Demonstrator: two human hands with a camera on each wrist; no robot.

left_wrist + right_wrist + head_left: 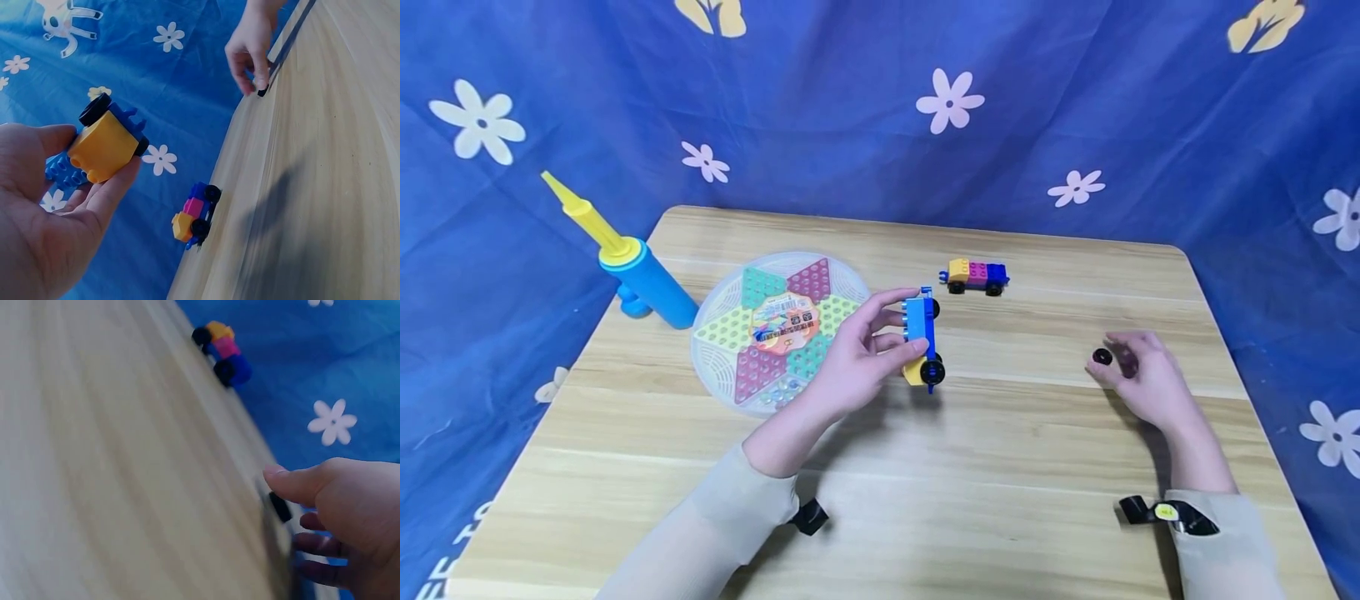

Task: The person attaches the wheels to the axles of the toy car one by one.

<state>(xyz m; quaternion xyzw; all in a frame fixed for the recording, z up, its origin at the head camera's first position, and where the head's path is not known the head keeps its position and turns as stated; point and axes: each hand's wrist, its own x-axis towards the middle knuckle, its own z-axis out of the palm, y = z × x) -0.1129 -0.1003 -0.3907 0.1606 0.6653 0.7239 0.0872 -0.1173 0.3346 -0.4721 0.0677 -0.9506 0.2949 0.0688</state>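
My left hand (859, 357) grips a toy block car (919, 337) of light blue and yellow bricks on a dark blue base with black wheels. It is held on end above the table, its yellow end (103, 150) toward the left wrist camera. At the right side of the table, my right hand (1150, 379) pinches a small black wheel (1102, 357) between thumb and index finger, low over the wood. In the right wrist view the wheel (280, 507) shows edge-on just under the thumb, the index finger being largely hidden.
A second block car (977, 276), yellow, pink and blue, stands toward the back edge. At left lies a round Chinese checkers board (715, 382), with a blue and yellow hand pump (655, 283) beside it. Blue flowered cloth (850, 108) hangs behind the wooden table (1000, 500).
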